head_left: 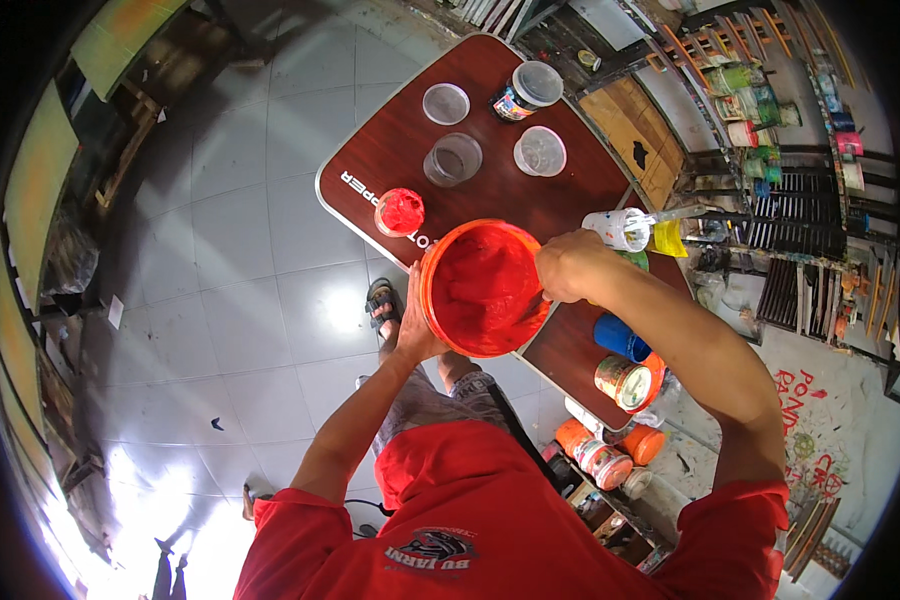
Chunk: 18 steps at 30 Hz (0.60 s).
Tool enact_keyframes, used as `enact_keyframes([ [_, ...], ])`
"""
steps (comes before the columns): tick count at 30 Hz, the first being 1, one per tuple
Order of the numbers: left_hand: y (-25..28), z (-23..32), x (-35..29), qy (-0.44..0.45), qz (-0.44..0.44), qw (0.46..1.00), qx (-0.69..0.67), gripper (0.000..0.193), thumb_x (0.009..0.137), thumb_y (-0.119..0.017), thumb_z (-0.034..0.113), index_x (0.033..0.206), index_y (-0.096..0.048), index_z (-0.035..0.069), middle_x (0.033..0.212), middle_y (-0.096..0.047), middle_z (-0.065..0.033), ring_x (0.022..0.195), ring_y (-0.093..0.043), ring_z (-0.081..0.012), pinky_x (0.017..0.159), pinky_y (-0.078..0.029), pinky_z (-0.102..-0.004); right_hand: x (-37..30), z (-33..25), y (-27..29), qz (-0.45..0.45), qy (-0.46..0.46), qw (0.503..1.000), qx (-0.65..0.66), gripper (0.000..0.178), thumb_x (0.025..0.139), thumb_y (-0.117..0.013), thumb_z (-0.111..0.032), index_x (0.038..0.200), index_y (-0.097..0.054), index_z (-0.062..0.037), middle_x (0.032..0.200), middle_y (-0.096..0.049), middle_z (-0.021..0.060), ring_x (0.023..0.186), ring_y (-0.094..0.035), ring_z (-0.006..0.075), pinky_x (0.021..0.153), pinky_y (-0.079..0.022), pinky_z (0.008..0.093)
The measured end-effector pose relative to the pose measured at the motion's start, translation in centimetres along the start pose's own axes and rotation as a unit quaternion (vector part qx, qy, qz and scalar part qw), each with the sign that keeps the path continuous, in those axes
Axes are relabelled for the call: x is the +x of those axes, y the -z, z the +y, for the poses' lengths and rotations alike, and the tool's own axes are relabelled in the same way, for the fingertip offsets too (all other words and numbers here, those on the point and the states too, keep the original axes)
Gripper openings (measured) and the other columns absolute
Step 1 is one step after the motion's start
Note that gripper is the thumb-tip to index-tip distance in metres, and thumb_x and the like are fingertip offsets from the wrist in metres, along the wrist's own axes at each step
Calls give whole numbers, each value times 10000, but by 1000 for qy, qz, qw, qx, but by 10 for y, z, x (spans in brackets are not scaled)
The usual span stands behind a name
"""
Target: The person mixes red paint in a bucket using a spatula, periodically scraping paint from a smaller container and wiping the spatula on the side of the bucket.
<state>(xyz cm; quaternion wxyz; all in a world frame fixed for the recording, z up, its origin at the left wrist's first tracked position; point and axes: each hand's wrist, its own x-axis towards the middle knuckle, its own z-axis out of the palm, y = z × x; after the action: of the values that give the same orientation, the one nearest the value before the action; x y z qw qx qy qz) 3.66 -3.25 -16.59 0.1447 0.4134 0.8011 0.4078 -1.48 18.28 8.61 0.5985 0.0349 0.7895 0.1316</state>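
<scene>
An orange bucket (432, 310) of thick red paint (480, 275) is tilted toward me at the table's near edge. My left hand (418, 325) grips its left side, with the fingers partly hidden behind the wall. At the right rim, my right hand (573, 266) is closed in a fist; what it holds is hidden by the fingers. Just beyond the bucket stands a small clear cup (402, 212) with red paint in it. Farther back on the dark red table (380, 150) are a clear plastic cup (452, 160), another clear cup (540, 152) and a round clear lid (446, 104).
A dark jar with a grey lid (536, 88) stands at the back. Right of my right hand is a white tub (618, 230) with a flat tool across it. A blue container (620, 337) and a lidded tub (622, 382) sit nearby. Paint racks (760, 110) line the right wall.
</scene>
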Motion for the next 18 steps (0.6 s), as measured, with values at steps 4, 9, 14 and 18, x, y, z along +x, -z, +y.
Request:
enact_keyframes([
  [4,-4,-1,-1,10,22,999,-42,1295,589,-889,576,1577,-262,21,1635,-221,-266,1521,-205,-447,1262,-161,-555,7,-4,-11,32,-2,999,15,280,894,-684,-227,1115,-765,-75,1163,-750,127,1065,-730,309,853,-583,439],
  [9,1,7,0,47,50,991,-116,1258,578,-909,526,1565,-301,38,1622,-275,-242,1500,-262,-440,1241,-226,-537,17,-13,-33,45,-24,996,74,269,897,-684,-259,1042,-775,-51,1093,-756,168,1037,-732,332,857,-590,438],
  [14,-5,-2,-5,66,40,993,-88,1283,565,-916,522,1578,-278,59,1621,-293,-224,1506,-264,-429,1222,-262,-540,18,-20,-64,57,6,994,98,271,935,-574,-153,1095,-767,-51,1122,-754,162,1057,-735,313,883,-594,448],
  [18,-9,-5,-8,69,33,995,-59,1322,574,-904,544,1601,-219,73,1647,-244,-212,1528,-226,-417,1215,-261,-568,25,-20,-114,115,-16,981,156,356,946,-665,-362,1015,-766,-28,984,-756,191,944,-739,366,817,-588,468],
])
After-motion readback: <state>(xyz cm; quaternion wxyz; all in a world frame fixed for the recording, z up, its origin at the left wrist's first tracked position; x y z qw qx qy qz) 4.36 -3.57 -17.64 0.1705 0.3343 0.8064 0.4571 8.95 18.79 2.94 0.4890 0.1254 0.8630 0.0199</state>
